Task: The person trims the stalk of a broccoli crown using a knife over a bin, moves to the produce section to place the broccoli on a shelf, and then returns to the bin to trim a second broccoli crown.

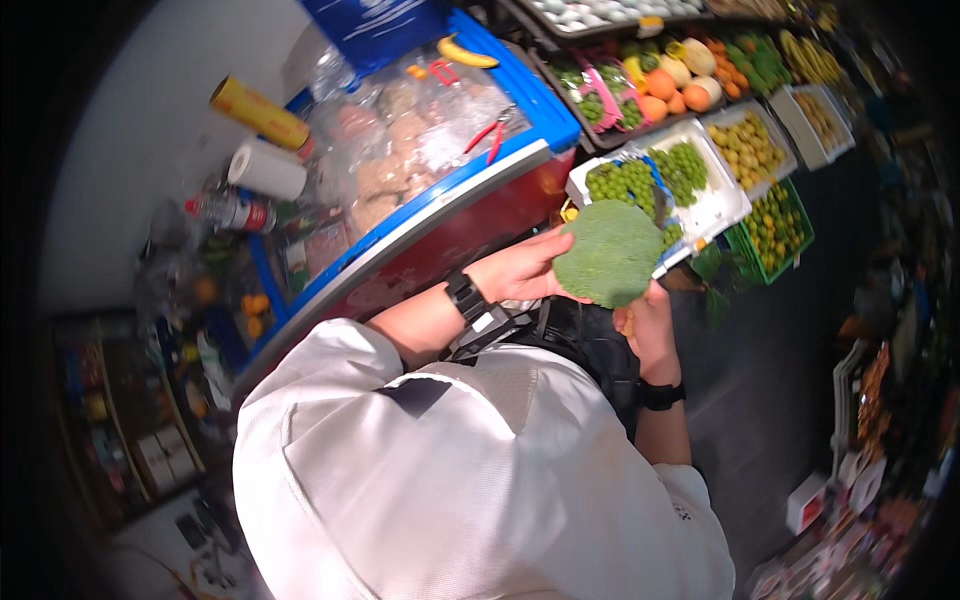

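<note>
A large broccoli head (607, 253), green crown facing up, is held in front of my body. My left hand (525, 270) supports it from the left side, thumb at the crown's edge and fingers underneath. Below its lower right edge, my right hand (651, 322) is curled around a tan handle (628, 325), most of which the fingers cover. A dark flat strip (660, 205), possibly a blade, sticks out beyond the crown's far edge; the broccoli hides whether it joins the handle. The stem is also out of sight.
A chest freezer (547, 142) with a blue rim holds bagged goods; red-handled pliers (491, 139) and a banana (466, 52) lie on top. Beyond the broccoli stand a white foam box (720, 191) of green grapes (679, 172) and a green crate (772, 274) of small citrus fruit.
</note>
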Demonstrator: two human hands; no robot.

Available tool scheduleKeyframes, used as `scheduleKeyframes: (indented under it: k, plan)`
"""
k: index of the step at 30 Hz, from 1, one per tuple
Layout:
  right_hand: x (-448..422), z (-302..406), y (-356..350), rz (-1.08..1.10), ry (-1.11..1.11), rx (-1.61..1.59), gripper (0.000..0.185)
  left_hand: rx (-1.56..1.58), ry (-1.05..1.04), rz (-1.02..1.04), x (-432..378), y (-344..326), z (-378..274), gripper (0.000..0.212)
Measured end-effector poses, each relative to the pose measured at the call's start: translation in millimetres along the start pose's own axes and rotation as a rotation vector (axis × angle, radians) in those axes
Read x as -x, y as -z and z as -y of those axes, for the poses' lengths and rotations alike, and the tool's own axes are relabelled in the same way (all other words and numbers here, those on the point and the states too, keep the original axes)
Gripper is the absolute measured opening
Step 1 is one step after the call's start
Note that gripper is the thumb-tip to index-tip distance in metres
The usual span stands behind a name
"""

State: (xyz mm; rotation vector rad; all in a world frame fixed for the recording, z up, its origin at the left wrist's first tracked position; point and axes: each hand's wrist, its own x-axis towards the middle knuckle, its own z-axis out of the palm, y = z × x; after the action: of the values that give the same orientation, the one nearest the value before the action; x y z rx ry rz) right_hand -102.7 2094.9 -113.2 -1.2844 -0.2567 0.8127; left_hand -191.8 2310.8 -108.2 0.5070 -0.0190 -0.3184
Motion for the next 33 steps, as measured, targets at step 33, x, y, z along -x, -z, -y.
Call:
scheduleKeyframes:
  k: [33]
  plan:
    - [-325,-182,-300,-0.063,0.787,1.638,0.038,0.631,-0.8,0.093,377,166,-74,0.069]
